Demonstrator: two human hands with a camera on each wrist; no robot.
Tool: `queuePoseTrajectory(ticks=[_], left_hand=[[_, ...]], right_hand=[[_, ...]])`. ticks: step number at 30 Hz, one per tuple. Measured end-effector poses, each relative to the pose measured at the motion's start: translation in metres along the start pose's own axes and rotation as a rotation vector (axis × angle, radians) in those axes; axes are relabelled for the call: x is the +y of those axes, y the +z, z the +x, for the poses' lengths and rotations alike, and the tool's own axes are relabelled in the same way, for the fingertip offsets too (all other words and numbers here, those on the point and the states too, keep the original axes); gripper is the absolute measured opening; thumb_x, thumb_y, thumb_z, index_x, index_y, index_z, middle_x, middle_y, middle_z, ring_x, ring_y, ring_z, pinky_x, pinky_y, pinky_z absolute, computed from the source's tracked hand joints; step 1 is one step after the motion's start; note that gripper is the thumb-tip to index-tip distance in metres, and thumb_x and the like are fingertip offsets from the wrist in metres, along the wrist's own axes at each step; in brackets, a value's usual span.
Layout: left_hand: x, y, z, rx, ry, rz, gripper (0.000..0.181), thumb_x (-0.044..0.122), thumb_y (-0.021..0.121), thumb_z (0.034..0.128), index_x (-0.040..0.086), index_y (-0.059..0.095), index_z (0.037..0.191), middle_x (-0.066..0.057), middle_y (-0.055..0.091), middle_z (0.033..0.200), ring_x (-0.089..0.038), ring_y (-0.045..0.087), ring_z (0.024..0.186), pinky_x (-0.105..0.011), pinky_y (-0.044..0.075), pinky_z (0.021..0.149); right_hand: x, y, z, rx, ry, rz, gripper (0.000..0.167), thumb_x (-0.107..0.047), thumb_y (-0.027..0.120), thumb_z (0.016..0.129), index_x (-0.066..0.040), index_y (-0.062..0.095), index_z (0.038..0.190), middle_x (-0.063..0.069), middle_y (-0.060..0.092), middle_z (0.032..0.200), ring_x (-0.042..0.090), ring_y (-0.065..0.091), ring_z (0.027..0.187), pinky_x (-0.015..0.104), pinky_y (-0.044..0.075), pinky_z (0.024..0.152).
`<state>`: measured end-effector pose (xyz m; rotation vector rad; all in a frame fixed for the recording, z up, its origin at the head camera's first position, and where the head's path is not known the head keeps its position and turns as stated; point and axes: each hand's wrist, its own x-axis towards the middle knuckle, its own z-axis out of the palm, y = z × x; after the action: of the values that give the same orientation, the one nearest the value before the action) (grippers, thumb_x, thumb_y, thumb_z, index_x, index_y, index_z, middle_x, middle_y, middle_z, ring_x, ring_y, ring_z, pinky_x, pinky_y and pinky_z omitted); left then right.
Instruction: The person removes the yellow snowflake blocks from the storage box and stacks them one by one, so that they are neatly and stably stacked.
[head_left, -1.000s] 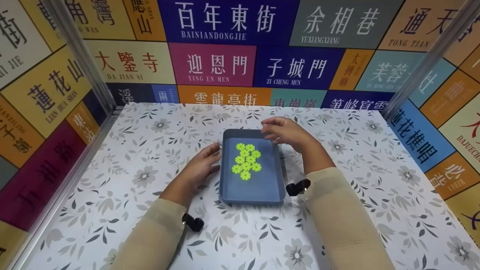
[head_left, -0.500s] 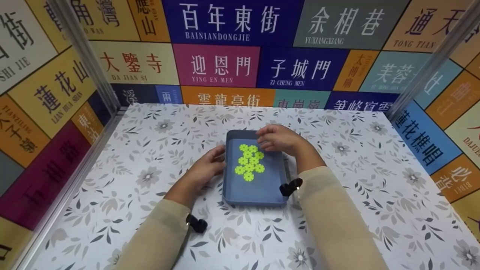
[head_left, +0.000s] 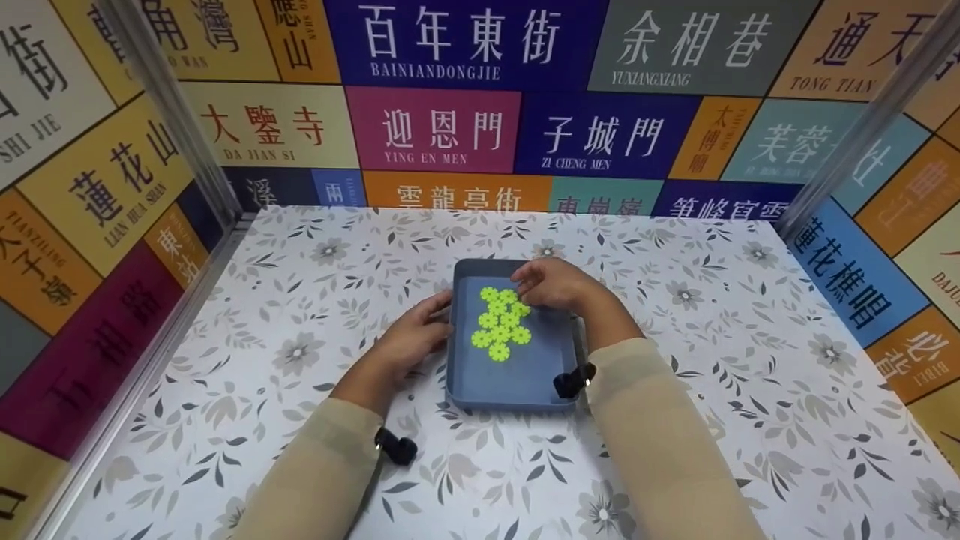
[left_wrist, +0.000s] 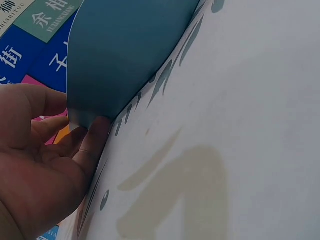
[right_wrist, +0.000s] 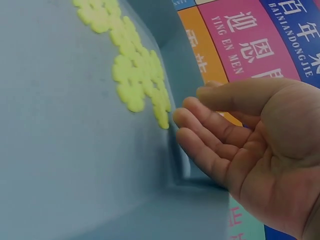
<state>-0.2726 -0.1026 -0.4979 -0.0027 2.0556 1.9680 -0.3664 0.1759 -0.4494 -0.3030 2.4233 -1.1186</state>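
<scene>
Left hand [head_left: 406, 340] rests relaxed against the left wall of the tray [head_left: 502, 386]; right hand [head_left: 553, 283], empty, fingers loosely bent, hovers by its far right corner near the green cluster [head_left: 501, 332] inside. Advised: steady tray, light fingertips.

Pieces [head_left: 489, 321] in tray [head_left: 517, 386], tray on table [head_left: 712, 289]

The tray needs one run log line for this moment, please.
tray: on floral surface; flower pieces: inside tray; left grip: touching tray's left side; right grip: over far right corner, empty

Lng beige slvs [head_left: 667, 442], blk wrist cams [head_left: 397, 448], L & R.
</scene>
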Motion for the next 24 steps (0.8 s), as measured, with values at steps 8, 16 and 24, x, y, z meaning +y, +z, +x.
queuePoseTrajectory(ticks=[8,16,24], left_hand=[[0.001,0.0004,0.0006,-0.002,0.019,0.013,0.068,0.004,0.058,0.1,0.02,0.044,0.165,-0.007,0.045,0.17,-0.028,0.049,0.154,-0.049,0.045,0.125],[0.0009,-0.0013,0.0007,-0.007,0.031,0.006,0.069,0.003,0.058,0.0995,0.019,0.043,0.165,-0.007,0.044,0.17,-0.029,0.05,0.153,-0.049,0.044,0.126],[-0.0002,-0.0016,0.0012,-0.006,0.022,-0.007,0.068,0.004,0.061,0.0991,0.019,0.045,0.164,-0.006,0.046,0.169,-0.028,0.047,0.156,-0.047,0.042,0.127]], right_hand=[[-0.0002,0.0053,0.0046,0.008,0.019,-0.078,0.047,0.003,0.071,0.092,-0.007,0.067,0.138,0.015,0.07,0.134,0.032,0.065,0.126,0.046,0.058,0.107],[0.0012,0.0066,0.0086,0.009,0.012,-0.129,0.044,0.006,0.075,0.088,-0.004,0.068,0.13,0.016,0.07,0.13,0.031,0.065,0.121,0.044,0.058,0.103],[0.0011,0.0099,0.0069,0.027,0.018,-0.178,0.036,0.005,0.079,0.086,-0.008,0.07,0.118,0.011,0.07,0.119,0.026,0.063,0.109,0.042,0.056,0.097]])
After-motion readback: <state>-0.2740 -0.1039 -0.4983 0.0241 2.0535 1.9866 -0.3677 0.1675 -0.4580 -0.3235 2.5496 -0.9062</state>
